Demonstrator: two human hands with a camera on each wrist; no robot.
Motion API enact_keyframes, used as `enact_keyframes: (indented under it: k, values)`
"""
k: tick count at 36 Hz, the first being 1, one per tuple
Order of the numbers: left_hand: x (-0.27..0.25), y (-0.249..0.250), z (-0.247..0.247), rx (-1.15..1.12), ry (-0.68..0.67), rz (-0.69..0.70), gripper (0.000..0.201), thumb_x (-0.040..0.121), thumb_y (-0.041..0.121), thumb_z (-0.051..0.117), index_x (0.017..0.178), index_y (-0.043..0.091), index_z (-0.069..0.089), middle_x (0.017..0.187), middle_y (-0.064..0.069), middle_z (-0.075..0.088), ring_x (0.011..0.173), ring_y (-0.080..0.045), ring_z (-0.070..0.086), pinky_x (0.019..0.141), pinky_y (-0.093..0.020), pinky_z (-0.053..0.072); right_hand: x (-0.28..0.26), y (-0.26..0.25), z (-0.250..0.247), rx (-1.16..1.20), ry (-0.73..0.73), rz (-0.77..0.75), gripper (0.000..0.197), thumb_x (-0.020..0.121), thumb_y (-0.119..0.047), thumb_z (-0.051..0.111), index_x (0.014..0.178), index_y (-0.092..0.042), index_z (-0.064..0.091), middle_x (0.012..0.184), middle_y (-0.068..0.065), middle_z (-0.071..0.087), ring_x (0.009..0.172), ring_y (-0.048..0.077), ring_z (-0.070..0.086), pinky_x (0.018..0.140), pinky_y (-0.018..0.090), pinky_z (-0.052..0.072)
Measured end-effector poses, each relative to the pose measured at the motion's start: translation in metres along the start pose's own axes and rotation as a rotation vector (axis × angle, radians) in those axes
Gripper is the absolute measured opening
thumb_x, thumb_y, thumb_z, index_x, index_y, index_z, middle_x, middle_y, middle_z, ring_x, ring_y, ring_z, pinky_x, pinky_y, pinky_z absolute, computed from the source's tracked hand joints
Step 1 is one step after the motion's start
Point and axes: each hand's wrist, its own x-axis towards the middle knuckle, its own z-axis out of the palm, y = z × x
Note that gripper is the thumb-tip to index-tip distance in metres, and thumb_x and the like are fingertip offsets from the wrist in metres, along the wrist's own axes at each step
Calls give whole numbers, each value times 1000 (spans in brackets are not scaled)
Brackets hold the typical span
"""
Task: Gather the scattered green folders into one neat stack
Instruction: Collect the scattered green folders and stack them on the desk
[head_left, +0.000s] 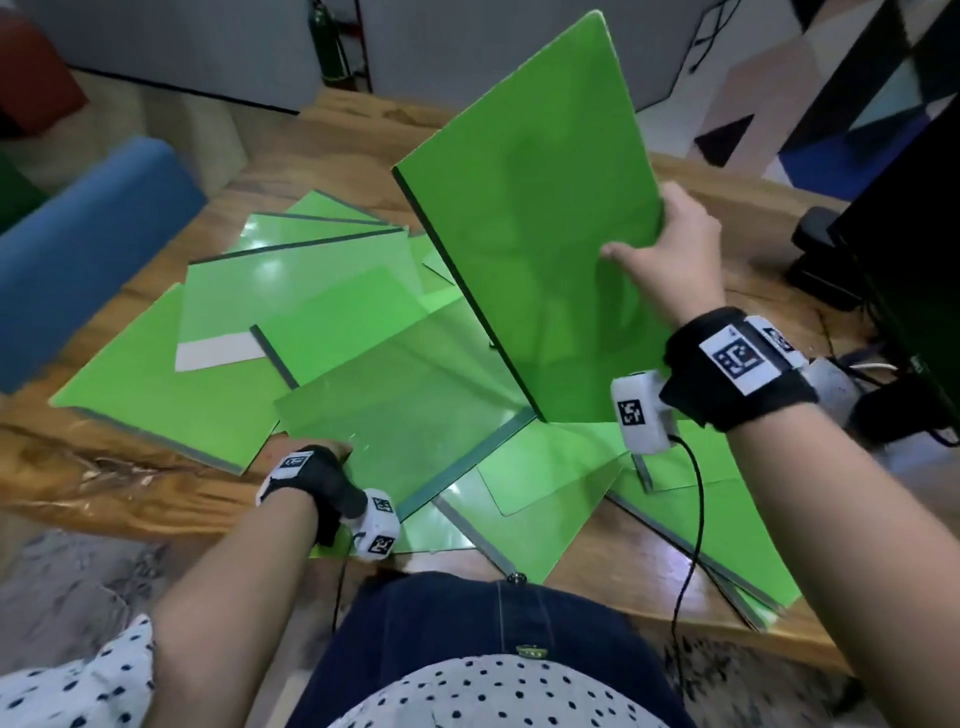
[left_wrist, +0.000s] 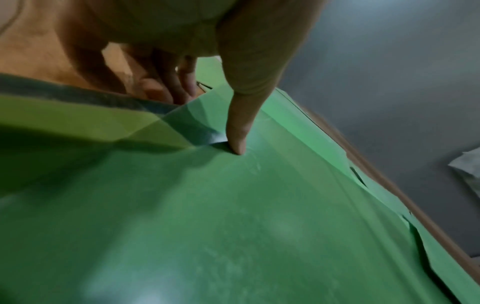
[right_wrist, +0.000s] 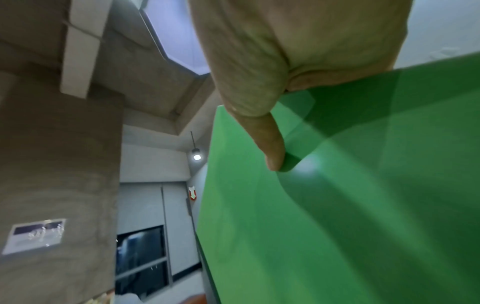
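Clearly the right hand (head_left: 670, 254) has the most to carry: it grips a raised folder (head_left: 530, 218) by its right edge, thumb flat on the near face and the fingers wrapped behind, so the sheet stands almost on end with its lower corner just above the pile. Holding it tilted like that seems meant to keep it clear of the others while a place is made for it below.

Down at the near left, the left hand (head_left: 332, 449) pinches the corner of a translucent folder (head_left: 400, 395); the wrist view shows the thumb pressed on top and the fingers curled under the edge. I judge it is pinning or lifting that sheet so the layers beneath do not slide.

Most of the green folders (head_left: 223, 291) lie fanned and overlapping across the wooden table (head_left: 130, 493), some reaching the far left, others (head_left: 691, 493) splayed out to the near right past the table's edge. Nothing yet looks squared into a stack, so the gathering seems barely begun.
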Motion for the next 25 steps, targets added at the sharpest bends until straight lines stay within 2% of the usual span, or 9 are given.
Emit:
enact_keyframes:
  k: [3,5,7,9,12,17,19,23,25]
  values:
    - [2,3,-2,-132,81,-102,57,70,27,77,110,-9,56,121,-11,59,112,-28,57,89,-34,45,-7,22,16,-67,-38,-3,42,75,-24,77,112,-12,60,112,6,67,103,26,62,91,46,50]
    - [4,6,-5,-117,181,-136,46,69,29,77,92,-5,56,111,-15,63,102,-31,60,91,-39,49,-8,33,22,-72,-52,-5,41,76,-27,75,112,-14,61,110,6,68,102,26,63,88,48,51]
    - [-7,17,-9,-213,291,-119,52,71,18,73,114,1,49,119,-19,58,103,-35,58,93,-43,48,-5,39,22,-29,-62,4,44,77,-27,75,116,-16,61,114,5,67,105,24,63,90,47,51]
    - [-13,24,-13,-371,318,-28,47,83,5,60,125,4,39,120,-18,54,99,-32,56,87,-35,46,0,42,16,67,-109,20,47,76,-22,77,120,-18,60,120,2,66,109,19,62,95,44,49]
    - [-24,42,-26,-541,344,192,32,87,-3,52,113,13,43,110,-17,57,97,-31,59,76,-31,43,1,42,1,264,-197,4,38,77,-10,75,113,-16,65,109,2,69,100,16,66,93,40,52]
    - [-41,85,-88,-590,313,562,36,89,5,57,124,13,51,125,-10,57,102,-22,57,90,-31,47,6,40,-10,273,-297,-20,22,81,-14,72,102,-12,67,97,2,71,78,6,68,75,24,56]
    - [-49,101,-114,-560,290,658,34,90,7,56,124,15,54,126,-7,58,102,-19,58,90,-32,49,9,38,-8,240,-314,-36,19,84,-17,70,102,-13,65,95,1,70,78,6,66,73,23,55]
    - [-60,122,-151,-433,234,777,33,91,5,56,121,18,59,114,-2,63,80,-7,59,67,-20,47,13,37,-3,282,-316,-32,24,88,-17,64,112,-11,62,99,-1,66,81,3,63,74,20,51]
    - [-67,131,-166,-356,231,810,33,89,8,59,117,25,62,110,-1,65,84,-13,62,77,-31,52,14,37,1,310,-303,-19,27,89,-14,63,115,-8,62,100,0,66,76,-5,63,70,14,51]
